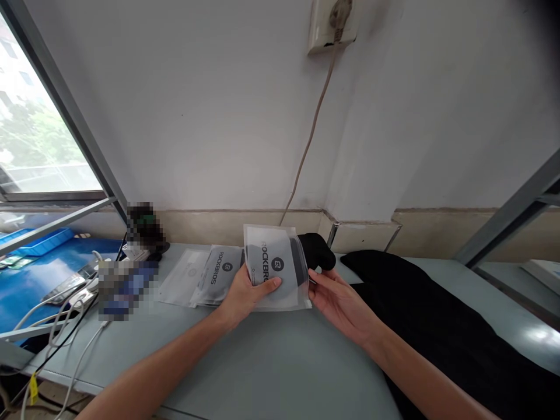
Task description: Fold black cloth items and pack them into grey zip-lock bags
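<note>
A translucent plastic bag [276,251] printed ROCKBROS is held up over the table, with dark fabric inside. My left hand [247,291] grips its left side, thumb across the front. My right hand [335,294] is closed at the bag's right edge, its fingers at the opening beside a black cloth piece [315,249] that sticks out to the right. Whether the right fingers pinch the bag or the cloth is hard to tell. Left of the held bag, more printed bags [219,277] lie overlapping on the table [280,361].
Black fabric [433,309] spreads over the table's right side. White cables [72,315] and blurred items lie at the left, near a blue tray [48,240]. A cord [312,128] hangs from a wall socket [332,26]. Metal frame bars stand at both sides.
</note>
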The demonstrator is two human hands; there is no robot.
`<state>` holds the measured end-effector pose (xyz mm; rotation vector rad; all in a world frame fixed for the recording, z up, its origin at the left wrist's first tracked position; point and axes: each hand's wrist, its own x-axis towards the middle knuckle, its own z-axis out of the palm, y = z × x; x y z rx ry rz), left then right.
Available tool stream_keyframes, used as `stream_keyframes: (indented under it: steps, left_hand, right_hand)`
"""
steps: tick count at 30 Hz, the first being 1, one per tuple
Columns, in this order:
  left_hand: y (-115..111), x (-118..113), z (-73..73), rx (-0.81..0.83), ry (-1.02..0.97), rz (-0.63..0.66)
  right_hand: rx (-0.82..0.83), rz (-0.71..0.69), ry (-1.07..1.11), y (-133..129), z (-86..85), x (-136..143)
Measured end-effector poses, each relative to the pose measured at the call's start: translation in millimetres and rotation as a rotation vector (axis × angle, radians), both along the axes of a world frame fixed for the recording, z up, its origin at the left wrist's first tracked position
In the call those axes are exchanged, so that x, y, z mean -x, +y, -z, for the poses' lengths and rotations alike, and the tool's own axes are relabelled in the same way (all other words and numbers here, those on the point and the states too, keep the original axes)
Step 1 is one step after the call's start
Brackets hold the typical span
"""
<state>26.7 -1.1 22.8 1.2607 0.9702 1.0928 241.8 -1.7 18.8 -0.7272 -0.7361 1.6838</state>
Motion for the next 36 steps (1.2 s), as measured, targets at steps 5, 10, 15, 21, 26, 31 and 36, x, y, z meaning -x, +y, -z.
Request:
stream_keyframes:
  steps: [5,10,15,21,26,31,36]
  left_hand:
    - [2.6,7.0,-4.8,0.011,0.015,0.059]
    - [5.9,9.4,-7.4,0.113,-0.083,0.026]
    - [2.9,6.4,-10.4,0.228,-0.096,0.019]
    - [1.4,7.9,-13.8,0.397,-0.073,0.065]
    - [3.8,9.9,-12.1,0.434,-0.111,0.050]
    - [9.2,11.5,-9.7,0.417,-0.190,-0.006]
    - [9.8,10.2,-8.4,0.419,-0.183,-0.039]
  right_hand:
    - [0.027,-0.029,0.040,2.8,1.3,-1.9]
    - [0.040,-0.039,0.001,4.7,2.8,-5.0]
    - [0.021,-0.055,-0.048,2.9,7.2,-4.3]
    - [-0.008,-0.069,-0.040,1.8,11.7,-3.0]
    - [-0.033,-0.040,-0.078,-0.2,10.4,1.0]
    - [-0.031,-0.017,-0.162,0.1,4.4,-2.1]
    - [0.004,-0.089,-0.217,-0.3,-2.1,-9.0]
